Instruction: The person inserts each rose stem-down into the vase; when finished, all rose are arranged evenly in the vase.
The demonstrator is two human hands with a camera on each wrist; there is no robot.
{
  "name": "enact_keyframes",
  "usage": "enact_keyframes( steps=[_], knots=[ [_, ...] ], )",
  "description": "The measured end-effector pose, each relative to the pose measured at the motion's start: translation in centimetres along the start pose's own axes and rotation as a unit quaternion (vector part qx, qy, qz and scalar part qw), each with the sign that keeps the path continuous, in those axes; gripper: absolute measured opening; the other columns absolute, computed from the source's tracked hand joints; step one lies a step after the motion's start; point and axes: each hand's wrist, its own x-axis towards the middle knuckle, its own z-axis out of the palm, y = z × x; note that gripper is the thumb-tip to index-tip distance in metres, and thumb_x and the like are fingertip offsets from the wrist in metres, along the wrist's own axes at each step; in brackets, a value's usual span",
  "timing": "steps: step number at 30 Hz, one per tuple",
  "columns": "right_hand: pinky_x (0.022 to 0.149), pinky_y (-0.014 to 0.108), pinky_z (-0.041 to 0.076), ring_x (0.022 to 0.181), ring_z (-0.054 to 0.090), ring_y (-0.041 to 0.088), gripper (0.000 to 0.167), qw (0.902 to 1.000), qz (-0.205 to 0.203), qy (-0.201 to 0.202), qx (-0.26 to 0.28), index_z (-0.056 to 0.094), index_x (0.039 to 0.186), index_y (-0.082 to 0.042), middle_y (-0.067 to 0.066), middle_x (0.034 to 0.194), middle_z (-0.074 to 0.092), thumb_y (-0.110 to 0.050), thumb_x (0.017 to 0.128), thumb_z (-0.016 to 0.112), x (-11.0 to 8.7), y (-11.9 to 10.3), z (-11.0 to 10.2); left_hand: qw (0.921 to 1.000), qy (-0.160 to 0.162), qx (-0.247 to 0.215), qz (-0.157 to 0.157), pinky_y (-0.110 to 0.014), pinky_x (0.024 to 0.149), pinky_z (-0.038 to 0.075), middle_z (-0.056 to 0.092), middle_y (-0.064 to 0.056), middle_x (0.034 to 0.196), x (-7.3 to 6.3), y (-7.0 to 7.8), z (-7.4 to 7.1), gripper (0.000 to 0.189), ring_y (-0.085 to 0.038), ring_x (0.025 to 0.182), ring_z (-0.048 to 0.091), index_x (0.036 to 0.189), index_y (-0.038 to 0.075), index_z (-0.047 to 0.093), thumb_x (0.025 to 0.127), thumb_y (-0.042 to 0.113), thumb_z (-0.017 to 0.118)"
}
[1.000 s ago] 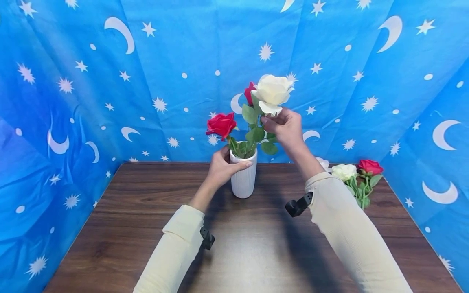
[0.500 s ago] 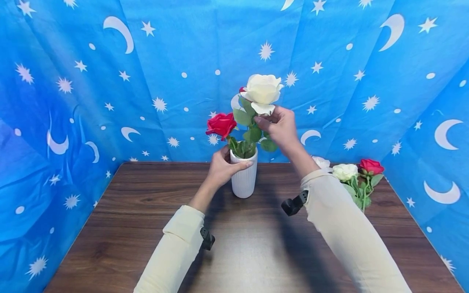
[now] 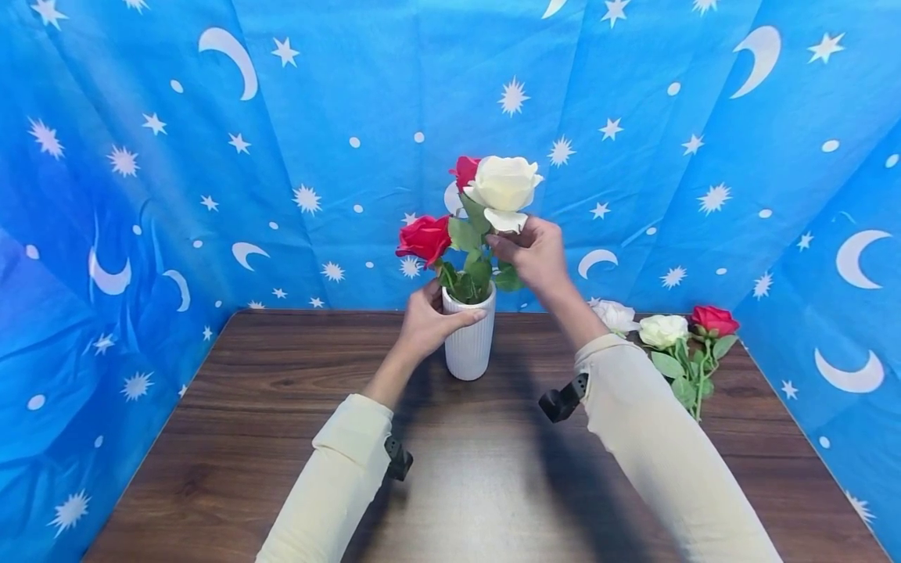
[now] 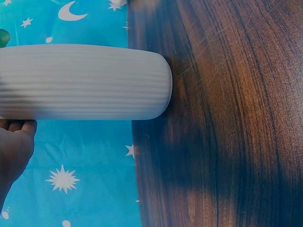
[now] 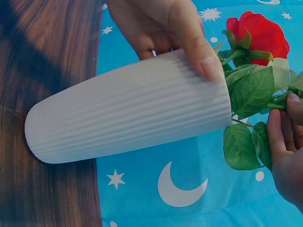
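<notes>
A ribbed white vase [image 3: 468,344] stands upright on the table, and my left hand [image 3: 431,319] grips it near the rim, thumb across the front. My right hand [image 3: 535,252] pinches the stem of a white rose [image 3: 505,188] just under its bloom. In the right wrist view, green leaves [image 5: 241,146] hang by the vase's mouth, and the pinched stem [image 5: 277,106] shows between thumb and fingers. One red rose [image 3: 425,239] leans left out of the vase; another red rose [image 3: 464,172] is partly hidden behind the white bloom. The lower stems are hidden inside the vase.
On the table's right side lie a white rose [image 3: 614,316], a cream rose [image 3: 663,331] and a red rose [image 3: 714,320] with leafy stems. A blue cloth [image 3: 338,94] with moons and stars hangs behind the dark wooden table [image 3: 281,407].
My right hand has moved left, then slightly down, with the white rose, whose bloom now sits lower and further left. The left hand keeps its hold on the vase.
</notes>
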Motion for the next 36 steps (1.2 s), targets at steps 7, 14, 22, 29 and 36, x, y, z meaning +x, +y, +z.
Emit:
enact_keyframes(
  steps=[7, 14, 22, 29, 36],
  knots=[
    [0.073, 0.015, 0.06, 0.081, 0.069, -0.003, 0.031, 0.9995, -0.012, -0.019, -0.021, 0.069, 0.119, 0.009, 0.032, 0.113, 0.072, 0.002, 0.09, 0.072, -0.4, 0.4, 0.4, 0.9999, -0.001, -0.005, 0.009, -0.04, 0.104, 0.057, 0.07, -0.014, 0.13, 0.1, -0.1, 0.1, 0.063, -0.028, 0.118, 0.069, 0.134, 0.006, 0.061, 0.079, 0.017, 0.088],
    [0.077, 0.017, 0.061, 0.085, 0.07, -0.004, 0.033, 0.9998, 0.003, -0.018, -0.009, 0.067, 0.123, 0.007, 0.03, 0.117, 0.071, 0.001, 0.091, 0.071, -0.8, 0.6, 0.4, 0.9999, -0.003, -0.007, 0.013, -0.04, 0.103, 0.058, 0.069, -0.014, 0.131, 0.1, -0.1, 0.1, 0.063, -0.028, 0.118, 0.069, 0.135, 0.006, 0.061, 0.079, 0.016, 0.087],
    [0.084, 0.02, 0.061, 0.106, 0.075, 0.02, 0.036, 0.9988, 0.006, -0.042, -0.026, 0.065, 0.127, 0.007, 0.029, 0.125, 0.069, 0.0, 0.092, 0.07, -0.7, 0.4, 0.3, 0.9999, -0.004, -0.006, 0.015, -0.039, 0.104, 0.057, 0.069, -0.015, 0.132, 0.1, -0.1, 0.0, 0.063, -0.028, 0.12, 0.069, 0.136, 0.005, 0.06, 0.08, 0.015, 0.087],
    [0.086, 0.02, 0.061, 0.112, 0.073, 0.025, 0.038, 0.9989, -0.002, -0.038, -0.026, 0.064, 0.128, 0.008, 0.03, 0.125, 0.068, 0.002, 0.091, 0.07, -1.1, 0.2, -0.1, 0.9999, 0.0, 0.005, 0.016, -0.04, 0.103, 0.058, 0.069, -0.014, 0.131, 0.0, -0.1, 0.1, 0.064, -0.028, 0.119, 0.069, 0.136, 0.006, 0.06, 0.079, 0.016, 0.087],
    [0.081, 0.014, 0.059, 0.092, 0.066, -0.006, 0.04, 0.9993, -0.012, -0.035, -0.008, 0.063, 0.128, 0.009, 0.032, 0.124, 0.067, 0.001, 0.09, 0.071, -1.7, 0.3, -0.7, 0.9998, 0.002, 0.008, 0.018, -0.04, 0.101, 0.059, 0.07, -0.014, 0.129, 0.1, -0.2, 0.1, 0.063, -0.028, 0.117, 0.07, 0.135, 0.006, 0.061, 0.079, 0.018, 0.088]
  ],
)
